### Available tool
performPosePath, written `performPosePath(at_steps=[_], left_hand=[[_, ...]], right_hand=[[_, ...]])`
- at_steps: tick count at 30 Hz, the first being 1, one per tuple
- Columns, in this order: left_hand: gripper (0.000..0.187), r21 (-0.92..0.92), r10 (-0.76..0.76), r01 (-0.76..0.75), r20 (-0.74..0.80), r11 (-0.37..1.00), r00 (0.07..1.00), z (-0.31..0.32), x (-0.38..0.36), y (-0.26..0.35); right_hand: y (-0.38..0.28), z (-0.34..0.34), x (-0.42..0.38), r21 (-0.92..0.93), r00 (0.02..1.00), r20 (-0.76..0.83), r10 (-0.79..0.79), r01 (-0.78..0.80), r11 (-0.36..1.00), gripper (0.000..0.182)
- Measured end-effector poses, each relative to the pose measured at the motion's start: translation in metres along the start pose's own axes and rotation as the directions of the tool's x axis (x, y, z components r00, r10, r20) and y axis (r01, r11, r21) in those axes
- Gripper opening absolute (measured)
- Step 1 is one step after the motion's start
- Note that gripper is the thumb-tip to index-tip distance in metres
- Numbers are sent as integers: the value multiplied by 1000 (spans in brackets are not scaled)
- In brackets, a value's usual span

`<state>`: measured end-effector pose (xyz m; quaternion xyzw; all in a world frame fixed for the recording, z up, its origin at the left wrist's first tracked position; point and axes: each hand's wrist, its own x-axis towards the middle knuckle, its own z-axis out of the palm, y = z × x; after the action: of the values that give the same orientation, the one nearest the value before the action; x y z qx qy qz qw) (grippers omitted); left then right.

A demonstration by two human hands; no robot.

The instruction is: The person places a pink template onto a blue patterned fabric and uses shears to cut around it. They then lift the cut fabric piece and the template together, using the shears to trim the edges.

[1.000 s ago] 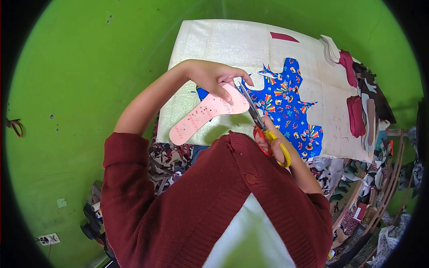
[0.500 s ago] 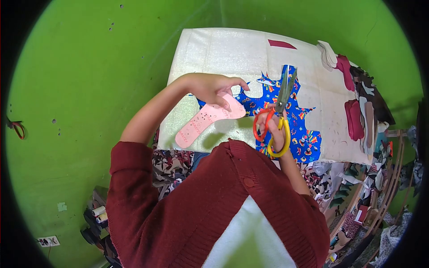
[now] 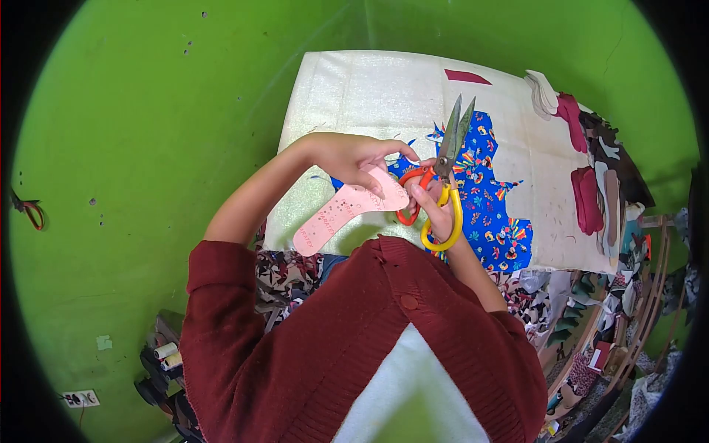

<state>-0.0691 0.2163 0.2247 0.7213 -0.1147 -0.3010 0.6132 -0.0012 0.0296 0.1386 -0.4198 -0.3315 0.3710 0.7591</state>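
My left hand (image 3: 358, 159) grips a pink insole (image 3: 332, 219) printed with red lettering and small dark marks, thumb pressed on its wide end. In my right hand (image 3: 436, 207) are scissors (image 3: 447, 159) with one orange and one yellow handle; their blades point away from me, slightly apart. Fingers of both hands come close together at the insole's wide end. Beneath them, blue patterned fabric (image 3: 491, 196) with jagged cut edges lies on the pale work table (image 3: 354, 96). Part of the fabric is hidden by my hands.
A maroon scrap (image 3: 468, 77) lies at the table's far side. Maroon pieces (image 3: 586, 199), white pieces (image 3: 543, 94) and dark material line the right edge. Fabric scraps (image 3: 284, 277) are heaped below the near edge. Other scissors (image 3: 31, 213) hang on the green wall (image 3: 148, 133).
My right hand has brought the scissors left, toward the insole, and the blades now lean more to the right. The left hand still grips the insole, which sits slightly lower in view.
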Motion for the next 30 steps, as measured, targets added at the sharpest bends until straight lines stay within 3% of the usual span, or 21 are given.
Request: performPosePath(at_steps=[5, 7, 10, 14, 20, 24, 26, 28, 30], left_hand=[[60, -9, -1, 1, -18, 1000, 1000, 1, 2, -8], [69, 141, -58, 62, -34, 988, 998, 1, 2, -1], [70, 191, -84, 93, -59, 977, 995, 1, 3, -1], [70, 138, -13, 23, -68, 990, 998, 2, 5, -13], [71, 150, -117, 127, -73, 980, 990, 3, 6, -19], [77, 320, -104, 138, -120, 938, 987, 3, 6, -19], [80, 361, -116, 163, -147, 918, 982, 8, 4, -7], [84, 525, -227, 322, -238, 788, 944, 14, 5, 4], [85, 483, -221, 304, -221, 821, 950, 15, 4, 2]], right_hand=[[0, 5, 1, 1, 997, -53, 56, -56, 998, 38], [0, 8, 4, -43, 993, -109, 45, -50, 998, 37], [1, 8, 5, -71, 990, -125, 67, -77, 995, 37], [4, 9, 3, -86, 990, -98, 99, -107, 991, 37], [15, 2, 5, -30, 992, -65, 110, -112, 993, 35], [14, 8, 7, -128, 984, -161, 80, -101, 987, 33], [12, 8, 7, -175, 963, -174, 206, -236, 956, 32], [17, 8, 4, -102, 962, -160, 220, -238, 966, 32], [19, 8, 3, -29, 961, -144, 237, -243, 970, 31]])
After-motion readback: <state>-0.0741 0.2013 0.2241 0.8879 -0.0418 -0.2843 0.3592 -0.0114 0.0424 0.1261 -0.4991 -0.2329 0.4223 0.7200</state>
